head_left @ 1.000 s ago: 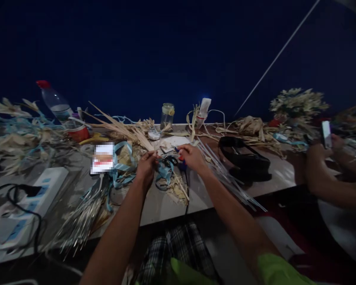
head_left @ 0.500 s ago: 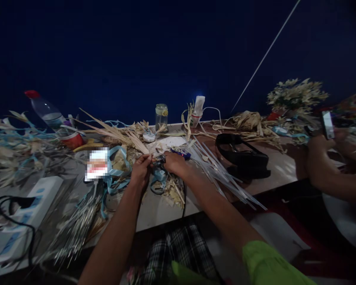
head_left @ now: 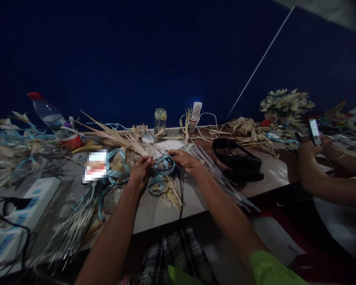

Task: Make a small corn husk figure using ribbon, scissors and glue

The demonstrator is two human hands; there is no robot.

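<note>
Above the middle of the table, my left hand (head_left: 141, 171) is closed in a pinch. What lies between its thumb and finger is too small to make out. Beside it, my right hand (head_left: 186, 160) is closed on a light blue ribbon (head_left: 165, 171), which curls in a loop between the two hands. Just beyond my left fingertips lie pale dried husk strips (head_left: 139, 147). Under the hands is a heap of husk scraps (head_left: 171, 194), with another blue loop (head_left: 156, 188) at its left side.
Clear sticks (head_left: 209, 162) and a black strapped headset (head_left: 237, 158) lie to the right. A jar (head_left: 160, 120) stands behind. At left are a wire bundle (head_left: 69, 233), a power strip (head_left: 32, 213) and a tilted bottle (head_left: 49, 114). A co-worker's hand holds a phone (head_left: 315, 132).
My right hand has drawn back to the right, away from the blue tool with a red light, and now holds the blue ribbon. My left hand stays pinched in nearly the same place.
</note>
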